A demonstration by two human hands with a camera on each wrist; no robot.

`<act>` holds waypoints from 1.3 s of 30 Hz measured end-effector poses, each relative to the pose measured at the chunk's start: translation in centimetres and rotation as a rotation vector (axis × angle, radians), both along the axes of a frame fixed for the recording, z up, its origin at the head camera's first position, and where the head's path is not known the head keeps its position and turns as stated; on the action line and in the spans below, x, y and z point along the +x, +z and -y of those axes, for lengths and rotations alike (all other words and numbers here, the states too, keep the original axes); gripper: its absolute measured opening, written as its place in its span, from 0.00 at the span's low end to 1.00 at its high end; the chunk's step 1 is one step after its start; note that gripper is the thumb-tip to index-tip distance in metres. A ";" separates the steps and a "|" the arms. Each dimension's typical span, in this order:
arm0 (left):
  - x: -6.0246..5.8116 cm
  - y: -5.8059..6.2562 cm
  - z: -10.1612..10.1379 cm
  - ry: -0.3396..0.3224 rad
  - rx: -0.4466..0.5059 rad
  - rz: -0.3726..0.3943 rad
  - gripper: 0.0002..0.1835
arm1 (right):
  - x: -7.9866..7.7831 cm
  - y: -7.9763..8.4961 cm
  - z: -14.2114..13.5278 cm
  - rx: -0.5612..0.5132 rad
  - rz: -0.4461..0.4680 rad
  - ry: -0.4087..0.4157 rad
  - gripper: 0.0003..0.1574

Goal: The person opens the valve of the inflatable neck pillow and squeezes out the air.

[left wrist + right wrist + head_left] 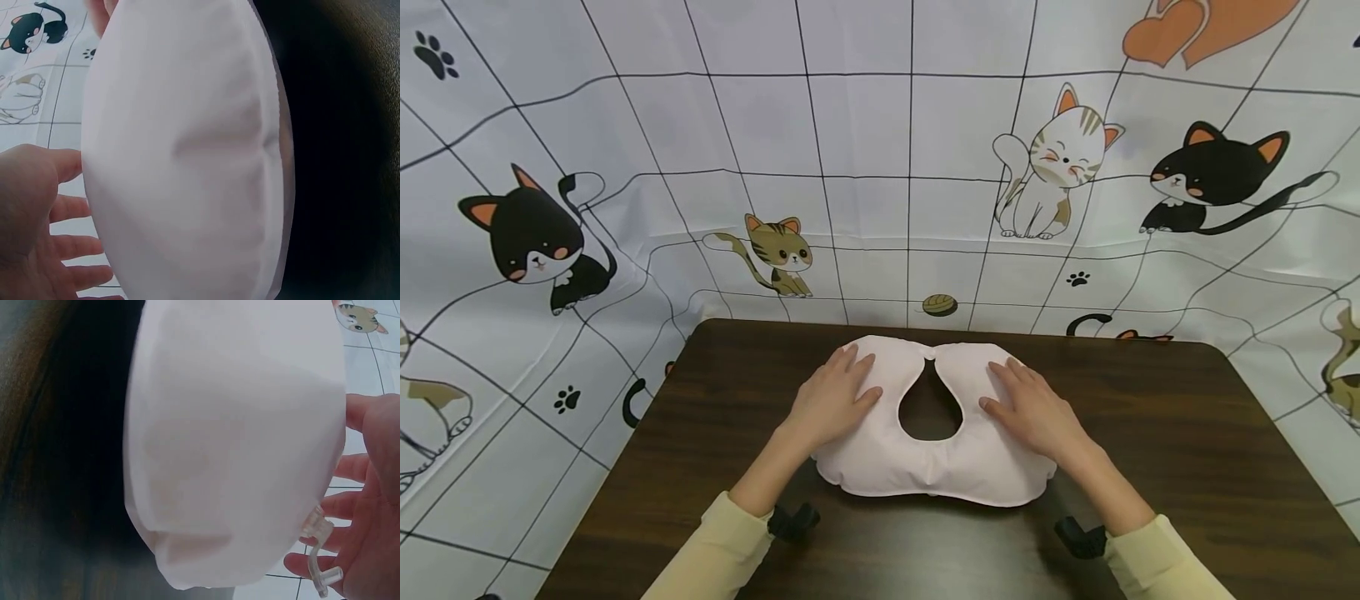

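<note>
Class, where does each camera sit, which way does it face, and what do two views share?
Head: on the head, facing forward and down at the pillow; left hand, right hand and sleeves show.
Left wrist: worn there, facing the pillow; left hand shows.
Right wrist: worn there, facing the pillow and clear valve; right hand shows.
Both wrist views share the pillow.

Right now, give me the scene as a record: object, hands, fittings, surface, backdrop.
object: pale pink, puffed-up neck pillow, lying flat, ends meeting at the far side around a teardrop opening
left hand: rests on the pillow's left lobe, fingers extended
right hand: rests on the right lobe, fingers extended
fittings: clear plastic valve at the pillow's edge, by the right fingers
surface: dark wood-grain table
backdrop: white gridded sheet with cartoon cats
</note>
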State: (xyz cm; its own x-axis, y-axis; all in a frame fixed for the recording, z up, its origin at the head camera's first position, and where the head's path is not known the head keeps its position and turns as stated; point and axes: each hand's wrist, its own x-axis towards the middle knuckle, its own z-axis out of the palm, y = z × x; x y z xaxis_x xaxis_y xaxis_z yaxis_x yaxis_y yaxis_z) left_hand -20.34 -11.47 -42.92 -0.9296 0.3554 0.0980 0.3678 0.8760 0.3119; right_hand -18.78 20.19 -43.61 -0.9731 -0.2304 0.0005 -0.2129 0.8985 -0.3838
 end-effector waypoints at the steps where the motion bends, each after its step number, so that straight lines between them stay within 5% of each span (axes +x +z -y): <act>1: 0.0 -0.1 -0.1 -0.003 -0.001 0.003 0.31 | 0.0 -0.2 0.0 0.004 -0.005 0.008 0.41; 14: 0.1 -1.1 -0.5 -0.019 -0.021 0.007 0.29 | 0.3 -0.9 0.2 0.014 -0.031 0.033 0.38; 24: 0.4 -0.3 -0.5 -0.015 -0.015 0.008 0.30 | 1.2 0.6 0.1 0.002 -0.007 0.002 0.39; 39: 2.9 0.8 0.3 -0.016 -0.025 -0.083 0.29 | 2.3 1.3 -0.7 -0.042 -0.041 -0.005 0.39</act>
State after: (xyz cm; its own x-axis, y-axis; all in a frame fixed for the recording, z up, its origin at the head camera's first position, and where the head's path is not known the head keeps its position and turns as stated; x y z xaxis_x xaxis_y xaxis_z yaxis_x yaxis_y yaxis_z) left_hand -17.46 -11.81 -42.07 -0.9129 0.3731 0.1653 0.4052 0.8772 0.2576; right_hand -16.52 20.88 -42.34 -0.9731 -0.2247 0.0503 -0.2252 0.8828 -0.4124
